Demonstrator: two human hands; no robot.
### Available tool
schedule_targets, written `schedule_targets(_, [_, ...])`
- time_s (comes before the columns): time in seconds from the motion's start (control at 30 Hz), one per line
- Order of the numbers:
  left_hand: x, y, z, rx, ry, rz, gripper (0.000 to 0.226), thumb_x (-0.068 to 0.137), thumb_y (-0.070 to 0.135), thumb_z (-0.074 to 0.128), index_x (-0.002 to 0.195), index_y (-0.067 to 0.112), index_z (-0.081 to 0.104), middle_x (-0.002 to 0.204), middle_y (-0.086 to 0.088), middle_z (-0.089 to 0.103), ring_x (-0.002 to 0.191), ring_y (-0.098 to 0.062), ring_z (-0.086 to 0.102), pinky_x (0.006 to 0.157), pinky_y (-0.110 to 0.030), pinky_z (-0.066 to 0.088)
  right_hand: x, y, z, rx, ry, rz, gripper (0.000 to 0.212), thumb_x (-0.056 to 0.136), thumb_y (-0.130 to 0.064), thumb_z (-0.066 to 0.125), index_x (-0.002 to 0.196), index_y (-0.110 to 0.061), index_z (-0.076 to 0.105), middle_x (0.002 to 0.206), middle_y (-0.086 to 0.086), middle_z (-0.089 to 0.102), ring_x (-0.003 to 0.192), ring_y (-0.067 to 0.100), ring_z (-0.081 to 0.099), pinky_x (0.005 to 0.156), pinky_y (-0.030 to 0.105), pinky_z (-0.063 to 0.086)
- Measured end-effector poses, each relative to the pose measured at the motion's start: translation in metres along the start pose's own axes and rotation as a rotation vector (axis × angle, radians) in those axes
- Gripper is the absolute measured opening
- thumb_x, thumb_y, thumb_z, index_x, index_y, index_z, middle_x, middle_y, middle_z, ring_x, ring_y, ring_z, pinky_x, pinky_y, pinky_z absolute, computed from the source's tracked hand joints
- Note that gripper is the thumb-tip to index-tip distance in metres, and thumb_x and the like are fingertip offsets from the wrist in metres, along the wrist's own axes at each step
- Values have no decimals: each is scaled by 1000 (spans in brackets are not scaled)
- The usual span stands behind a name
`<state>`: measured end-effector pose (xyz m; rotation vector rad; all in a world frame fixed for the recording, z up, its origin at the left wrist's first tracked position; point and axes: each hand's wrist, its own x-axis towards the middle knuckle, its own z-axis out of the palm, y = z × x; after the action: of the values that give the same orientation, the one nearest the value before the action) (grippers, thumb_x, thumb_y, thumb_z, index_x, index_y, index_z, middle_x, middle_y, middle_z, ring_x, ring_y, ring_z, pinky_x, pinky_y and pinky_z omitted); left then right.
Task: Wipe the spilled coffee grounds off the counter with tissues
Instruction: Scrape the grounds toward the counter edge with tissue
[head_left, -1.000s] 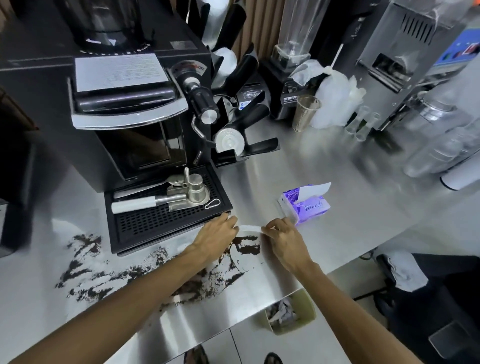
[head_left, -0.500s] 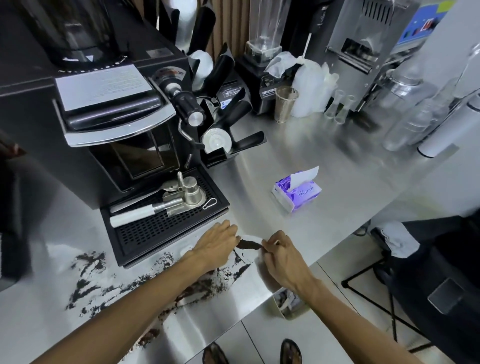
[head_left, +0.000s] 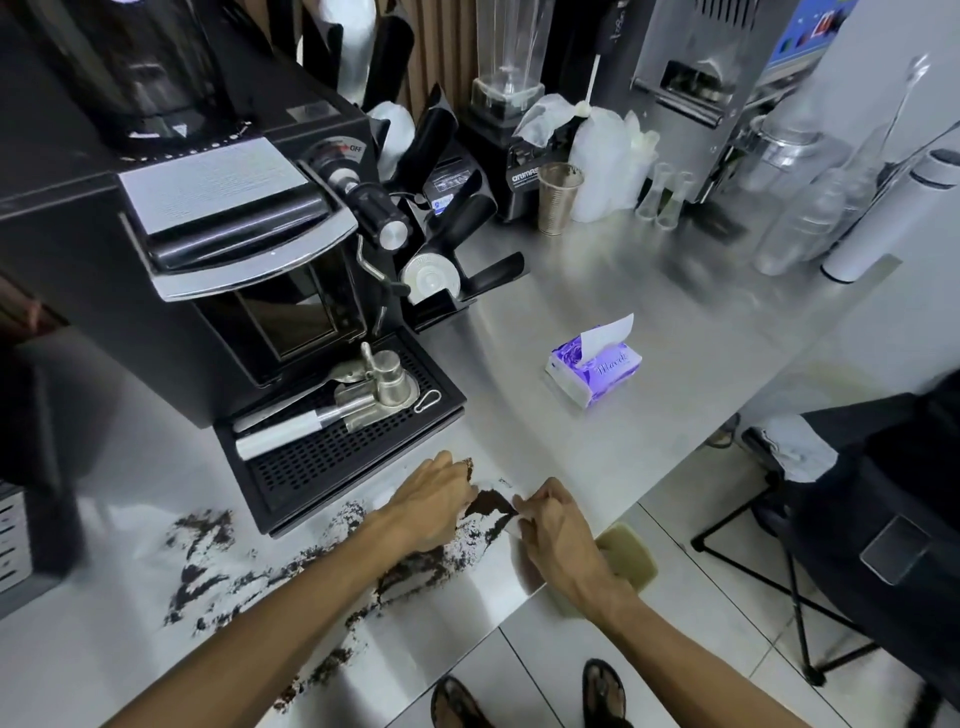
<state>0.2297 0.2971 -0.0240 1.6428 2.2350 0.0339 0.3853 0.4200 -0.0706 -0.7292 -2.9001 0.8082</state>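
Setting: steel tabletop in a coffee bar, espresso machine at upper left, tiled floor past the near edge.
Left fingers: left hand lies palm-down in lower centre of frame, fingers bent and pressing on what looks like one edge of a thin tissue; grounds cling to the fingertips.
Right fingers: right hand just beside it, fingers narrowed to a pinch on the tissue's other edge.
Between hands: small dark heap of coffee grounds gathered on the sheet.
Step, as judged: corralling grounds into the tissue to lift away.
Doing it well: keep the sheet flat, draw both edges inward together, fold over the heap before lifting; a one-sided pull would likely spill it.
Grounds: dark brown, clumpy, look damp; smeared in a broken trail from the hands down to lower left, in front of the drip tray.
Progress: most of the spill is not yet wiped.
Supply: purple tissue pack right of centre, one sheet standing up, well apart from the hands.
Below edge: olive bin on the floor, partly hidden by the right wrist.
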Motion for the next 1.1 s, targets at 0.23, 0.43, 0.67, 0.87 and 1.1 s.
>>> schedule_targets(0.23, [-5, -3, 8, -106, 16, -55, 29, 96, 13, 57, 124, 14, 63, 102, 2, 47, 98, -14, 43, 89, -25, 44, -5, -14, 10, 75, 58, 83, 14, 91, -18, 55, 84, -14, 66, 79, -3, 49, 79, 9, 41, 64, 19, 38])
schedule_targets(0.43, [-6, 0, 16, -180, 97, -144, 29, 92, 33, 64, 116, 16, 66, 101, 6, 47, 96, -11, 45, 81, -23, 43, -6, -26, 9, 78, 57, 122, 13, 91, -24, 61, 86, -14, 68, 85, 2, 51, 79, 15, 54, 63, 24, 45])
schedule_targets(0.67, [-6, -2, 19, -211, 172, -155, 27, 87, 40, 68, 107, 22, 72, 111, 10, 49, 101, -8, 44, 79, -19, 36, -5, -29, 10, 68, 108, 153, 19, 90, -30, 64, 78, -16, 64, 80, -2, 47, 68, 15, 53, 59, 22, 39])
schedule_targets(0.87, [-6, -3, 18, -181, 202, -84, 14, 88, 38, 68, 93, 27, 76, 135, 22, 43, 108, -5, 41, 82, -16, 35, -3, -31, 12, 118, 149, 200, 23, 88, -33, 67, 100, -13, 71, 85, -4, 51, 66, 14, 54, 61, 23, 42])
schedule_targets(1.1, [-4, -7, 22, -166, 223, -15, 23, 92, 37, 62, 106, 22, 74, 122, 14, 55, 108, -6, 44, 81, -15, 43, -1, -36, 6, 156, 157, 200, 36, 86, -31, 68, 119, -18, 63, 90, -1, 59, 74, 15, 61, 66, 29, 50])
